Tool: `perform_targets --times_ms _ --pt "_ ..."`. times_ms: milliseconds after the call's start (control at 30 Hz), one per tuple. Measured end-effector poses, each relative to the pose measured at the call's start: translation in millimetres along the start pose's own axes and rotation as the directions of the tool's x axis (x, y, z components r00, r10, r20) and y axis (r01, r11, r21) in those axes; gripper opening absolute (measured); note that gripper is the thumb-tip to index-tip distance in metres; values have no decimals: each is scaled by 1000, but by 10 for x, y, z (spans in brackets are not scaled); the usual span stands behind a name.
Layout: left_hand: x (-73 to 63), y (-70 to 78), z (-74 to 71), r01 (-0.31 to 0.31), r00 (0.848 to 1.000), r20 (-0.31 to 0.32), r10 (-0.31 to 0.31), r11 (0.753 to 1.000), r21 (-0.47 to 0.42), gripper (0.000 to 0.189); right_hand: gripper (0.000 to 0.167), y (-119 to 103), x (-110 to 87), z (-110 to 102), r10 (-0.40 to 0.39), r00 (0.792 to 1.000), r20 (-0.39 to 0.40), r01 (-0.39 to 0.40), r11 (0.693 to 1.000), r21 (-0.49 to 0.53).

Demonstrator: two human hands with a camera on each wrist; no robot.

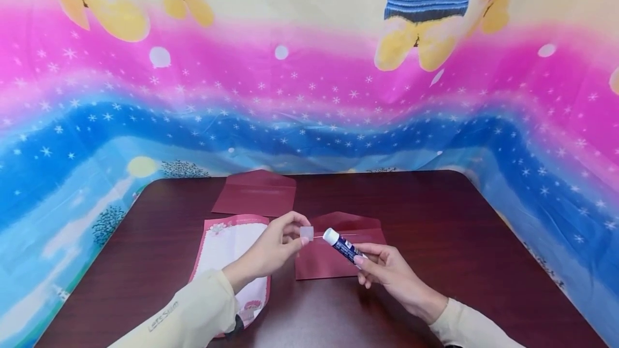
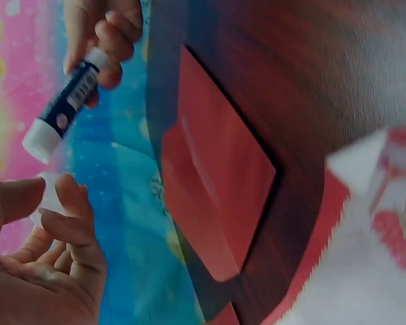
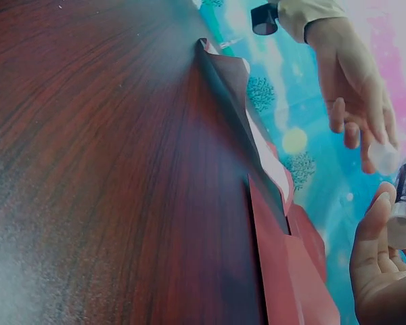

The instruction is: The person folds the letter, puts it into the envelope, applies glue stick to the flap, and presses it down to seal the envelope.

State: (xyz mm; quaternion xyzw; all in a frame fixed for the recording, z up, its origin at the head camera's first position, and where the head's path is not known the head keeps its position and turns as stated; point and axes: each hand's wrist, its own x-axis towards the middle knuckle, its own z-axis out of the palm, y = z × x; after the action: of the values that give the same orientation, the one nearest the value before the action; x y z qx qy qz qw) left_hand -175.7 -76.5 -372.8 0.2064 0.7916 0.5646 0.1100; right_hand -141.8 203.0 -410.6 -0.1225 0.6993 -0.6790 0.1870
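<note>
Glue stick (image 1: pixel 345 247) in your right hand (image 1: pixel 396 278), held up above the bench (image 1: pixel 435 214), with your thumb and fingers pinching the lower part of its dark blue barrel. It tilts up and to the left, its white upper end pointing toward your left hand (image 1: pixel 271 246). That hand pinches a small translucent cap (image 1: pixel 307 233) between thumb and fingers. Your 2 hands are apart, and the cap and the glue stick are near each other with a gap between them. From the left wrist you can see a barcode on the barrel.

Below and behind the glue stick lies the nearer red envelope (image 1: pixel 329 265), its pointed side away from you and a thin pale line across it. Under your left forearm is a white sheet (image 1: pixel 232 243) with a red border and floral print at its corners; the right wrist view shows its edge curling up. Beyond the sheet lies the farther red envelope (image 1: pixel 256 192), also pointing away from you. Your 2 cream sleeves (image 1: pixel 188 310) come in from the near side. Past the bench hangs a cloth (image 1: pixel 309 101) in pink and blue, with snowflakes and cartoon figures.
</note>
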Motion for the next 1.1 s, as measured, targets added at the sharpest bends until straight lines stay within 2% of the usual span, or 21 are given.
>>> perform_targets --times_ms 133,300,500,633,733,867,1000,1100 --pt "-82 45 20 9 999 33 -8 999 -43 24 50 0 10 19 -24 1000 8 24 1000 -12" --pt "-161 73 31 30 999 26 -28 997 -72 27 49 -17 20 38 -50 999 15 51 998 -36" --pt "-220 34 33 51 999 21 -48 990 -132 29 47 -65 16 67 -80 997 23 82 991 -107" --pt "-246 7 37 58 998 30 -53 982 -180 30 45 -74 18 86 -109 993 37 113 987 -118" --pt "-260 1 40 64 998 34 -58 975 -215 30 42 -62 30 95 -157 986 50 162 978 -131" --pt "-277 -6 45 78 997 30 -73 969 -235 30 35 -44 48 104 -235 970 63 243 949 -202" --pt "-297 -27 45 59 998 30 -53 972 -227 28 30 -45 50 108 -291 954 67 297 902 -314" --pt "-310 -46 48 41 999 28 -35 977 -209 27 29 -60 45 117 -331 941 69 329 845 -421"
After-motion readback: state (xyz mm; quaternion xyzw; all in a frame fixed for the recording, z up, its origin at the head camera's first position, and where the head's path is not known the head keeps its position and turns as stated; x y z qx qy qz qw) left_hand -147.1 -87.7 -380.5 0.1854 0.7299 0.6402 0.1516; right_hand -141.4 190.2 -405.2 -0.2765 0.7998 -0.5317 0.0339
